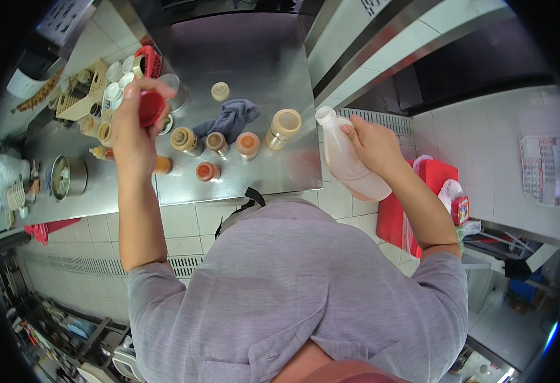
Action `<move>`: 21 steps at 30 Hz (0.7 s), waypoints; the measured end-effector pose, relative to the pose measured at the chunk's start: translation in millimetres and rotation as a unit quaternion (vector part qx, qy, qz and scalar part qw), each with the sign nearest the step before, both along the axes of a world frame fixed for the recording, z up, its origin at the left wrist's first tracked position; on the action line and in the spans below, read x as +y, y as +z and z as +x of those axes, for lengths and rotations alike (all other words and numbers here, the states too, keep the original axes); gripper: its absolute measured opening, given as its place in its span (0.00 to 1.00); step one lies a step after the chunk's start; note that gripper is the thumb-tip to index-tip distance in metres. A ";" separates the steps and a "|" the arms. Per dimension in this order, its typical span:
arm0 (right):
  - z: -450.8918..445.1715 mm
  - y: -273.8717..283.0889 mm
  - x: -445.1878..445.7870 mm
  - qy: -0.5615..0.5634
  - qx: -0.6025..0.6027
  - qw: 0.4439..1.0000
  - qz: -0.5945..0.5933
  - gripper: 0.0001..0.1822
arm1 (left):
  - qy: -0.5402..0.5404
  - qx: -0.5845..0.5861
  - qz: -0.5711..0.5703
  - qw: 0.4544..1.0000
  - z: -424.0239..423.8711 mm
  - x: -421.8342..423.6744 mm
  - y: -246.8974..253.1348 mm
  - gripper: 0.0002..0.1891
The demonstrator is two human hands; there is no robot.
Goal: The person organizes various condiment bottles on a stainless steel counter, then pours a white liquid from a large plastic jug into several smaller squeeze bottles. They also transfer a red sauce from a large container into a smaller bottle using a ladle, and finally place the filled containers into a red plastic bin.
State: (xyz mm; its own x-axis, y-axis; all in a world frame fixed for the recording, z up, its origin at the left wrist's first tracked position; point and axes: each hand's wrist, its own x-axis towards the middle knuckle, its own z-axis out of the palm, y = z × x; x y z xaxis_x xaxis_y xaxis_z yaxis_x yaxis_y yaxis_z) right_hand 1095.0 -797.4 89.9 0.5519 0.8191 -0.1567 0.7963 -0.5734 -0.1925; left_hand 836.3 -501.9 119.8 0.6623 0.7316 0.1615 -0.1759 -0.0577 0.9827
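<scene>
My left hand point(134, 115), raised over the steel table point(241, 52), grips a small red plastic cup-shaped piece point(151, 109); whether it is a cap or a funnel I cannot tell. Off the table's right edge, my right hand point(373, 146) holds a large translucent plastic jug point(349, 158) by its upper side. Its neck is uncapped, and a little orange-brown liquid seems to lie at its base. A wide-mouthed squeeze bottle point(283, 129) without its top stands near that edge. Behind the bottles lies a cream screw top point(220, 91).
Several sauce bottles point(248, 145) stand beside a crumpled blue-grey cloth point(232, 119). A steel pot point(69, 177) and a cream plastic basket point(83, 91) are on the left. Beneath the jug side, a red container point(390, 225) sits near the tiled floor point(179, 230).
</scene>
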 end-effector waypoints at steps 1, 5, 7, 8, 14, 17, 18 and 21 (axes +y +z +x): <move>0.8 -0.6 6.0 0.009 -0.002 1.000 -0.017 0.21 | 0.019 -0.008 -0.022 1.000 -12.6 3.0 -5.5 0.26; 2.7 -6.4 24.5 0.053 -0.019 0.996 -0.066 0.21 | 0.086 -0.044 -0.051 0.994 -50.9 6.6 -17.4 0.26; 3.7 -7.5 30.5 0.073 -0.023 0.994 -0.080 0.21 | 0.124 -0.054 -0.074 0.988 -63.8 4.9 -19.9 0.25; 3.5 -6.9 32.4 0.080 -0.021 0.993 -0.085 0.21 | 0.137 -0.057 -0.081 0.986 -69.8 5.0 -23.3 0.25; 0.0 -0.9 47.9 0.087 -0.018 0.987 -0.136 0.21 | 0.158 -0.084 -0.115 0.977 -84.3 0.6 -37.8 0.25; -1.1 2.7 52.3 0.085 -0.021 0.985 -0.151 0.20 | 0.162 -0.085 -0.120 0.976 -84.0 -2.1 -40.1 0.25; -1.8 4.5 53.3 0.085 -0.024 0.984 -0.154 0.20 | 0.162 -0.086 -0.121 0.976 -84.7 -1.8 -41.7 0.25; -2.7 9.3 56.1 0.084 -0.013 0.984 -0.154 0.21 | 0.159 -0.089 -0.127 0.975 -85.6 -0.7 -46.1 0.25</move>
